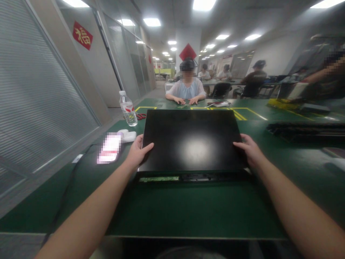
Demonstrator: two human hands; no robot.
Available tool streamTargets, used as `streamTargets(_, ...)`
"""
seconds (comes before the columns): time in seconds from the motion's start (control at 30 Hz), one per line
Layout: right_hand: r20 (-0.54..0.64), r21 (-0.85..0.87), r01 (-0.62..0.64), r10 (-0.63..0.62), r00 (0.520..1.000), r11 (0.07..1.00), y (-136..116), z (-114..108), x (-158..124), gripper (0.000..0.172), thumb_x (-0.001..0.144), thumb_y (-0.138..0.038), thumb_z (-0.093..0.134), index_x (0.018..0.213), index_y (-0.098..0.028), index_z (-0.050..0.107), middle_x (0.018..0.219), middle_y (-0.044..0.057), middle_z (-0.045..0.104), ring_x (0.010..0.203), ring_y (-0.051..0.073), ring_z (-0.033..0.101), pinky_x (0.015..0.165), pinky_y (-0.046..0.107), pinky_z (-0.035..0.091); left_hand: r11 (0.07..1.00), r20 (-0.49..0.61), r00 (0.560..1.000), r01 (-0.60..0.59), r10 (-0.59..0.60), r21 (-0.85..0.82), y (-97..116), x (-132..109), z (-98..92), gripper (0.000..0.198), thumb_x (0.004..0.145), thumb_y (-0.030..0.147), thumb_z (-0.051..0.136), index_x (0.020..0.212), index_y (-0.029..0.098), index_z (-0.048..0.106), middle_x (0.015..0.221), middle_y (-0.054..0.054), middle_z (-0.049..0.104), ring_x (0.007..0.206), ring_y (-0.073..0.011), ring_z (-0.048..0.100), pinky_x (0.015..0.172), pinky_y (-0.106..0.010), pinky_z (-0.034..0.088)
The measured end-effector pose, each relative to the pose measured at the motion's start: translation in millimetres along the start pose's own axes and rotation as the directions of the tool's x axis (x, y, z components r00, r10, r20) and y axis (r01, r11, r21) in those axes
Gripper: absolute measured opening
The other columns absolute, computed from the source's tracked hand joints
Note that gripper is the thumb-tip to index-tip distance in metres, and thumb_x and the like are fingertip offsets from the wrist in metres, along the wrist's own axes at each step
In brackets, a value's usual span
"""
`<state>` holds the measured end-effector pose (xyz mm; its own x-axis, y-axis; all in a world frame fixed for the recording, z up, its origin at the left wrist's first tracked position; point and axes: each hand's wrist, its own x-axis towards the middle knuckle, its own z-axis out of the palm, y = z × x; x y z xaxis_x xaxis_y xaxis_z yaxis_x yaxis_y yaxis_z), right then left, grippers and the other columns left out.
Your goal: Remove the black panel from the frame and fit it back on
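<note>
Screen (185,140) handling looks to be the step in hand: a flat black panel lies between the person's two hands, out in front of the body and above the near part of the green surface (199,212). The left grip (137,153) is clamped on its left edge, thumb laid over the dark face and fingers around the side; the right grip (250,151) pinches the opposite edge in much the same way. Just below the near edge runs a thin strip (159,178) with a green stretch at its left; whether it is joined to the screen cannot be told, nor how far the screen is raised, as its underside is hidden.

A next move would seem to call for both hands working together, keeping the screen level and the thumbs light on the glossy face, with care for the strip. Space on the left looks tighter: a phone (110,148), a white object (129,136) and a water bottle (128,111) stand or lie near that side, with red-handled scissors (141,116) by the far left corner.
</note>
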<state>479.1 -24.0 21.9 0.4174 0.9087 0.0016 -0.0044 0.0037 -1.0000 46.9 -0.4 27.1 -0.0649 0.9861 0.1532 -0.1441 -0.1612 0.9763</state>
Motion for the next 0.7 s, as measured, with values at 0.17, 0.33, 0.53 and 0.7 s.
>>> streamTargets(0.17,0.062,0.084,-0.048,0.042,0.997,0.995,0.7,-0.3,-1.0,0.053,0.055,-0.023,0.079,0.104,-0.030,0.062,0.083,-0.002,0.073,0.070,0.021,0.068,0.063,0.034,0.056,0.998,-0.004,0.998,0.059,-0.059,-0.008,2.2,-2.4,2.1,0.063,0.062,0.024,0.086,0.115,0.024,0.052,0.101,-0.001,0.074,0.099,-0.0255,0.071,0.095,-0.045,0.055)
streamTargets(0.33,0.008,0.078,-0.069,0.069,0.998,0.995,10.8,3.1,4.7,0.050,0.052,-0.019,0.076,0.100,-0.028,0.064,0.083,-0.002,0.073,0.073,0.021,0.068,0.066,0.033,0.056,0.993,-0.009,0.993,0.115,-0.115,0.018,-2.1,-3.0,2.9,0.065,0.063,0.024,0.087,0.116,0.025,0.050,0.103,-0.002,0.072,0.100,-0.0258,0.070,0.093,-0.043,0.056)
streamTargets(0.53,0.004,-0.055,-0.024,0.025,1.000,0.998,15.3,1.3,7.3,0.046,0.058,-0.025,0.073,0.103,-0.027,0.065,0.089,0.003,0.075,0.084,0.027,0.071,0.073,0.040,0.059,0.994,0.019,0.994,0.106,-0.106,0.031,-10.2,0.3,-1.5,0.066,0.063,0.027,0.089,0.118,0.025,0.052,0.112,-0.005,0.070,0.108,-0.0277,0.069,0.097,-0.048,0.054)
streamTargets(0.7,0.041,-0.043,-0.057,0.059,0.997,0.997,12.1,2.0,4.7,0.041,0.055,-0.023,0.072,0.096,-0.024,0.067,0.084,0.003,0.075,0.078,0.026,0.070,0.071,0.039,0.058,0.991,0.019,0.992,0.126,-0.127,0.042,-12.5,1.9,-4.1,0.065,0.064,0.028,0.089,0.118,0.024,0.054,0.112,-0.006,0.070,0.110,-0.0287,0.069,0.099,-0.050,0.054)
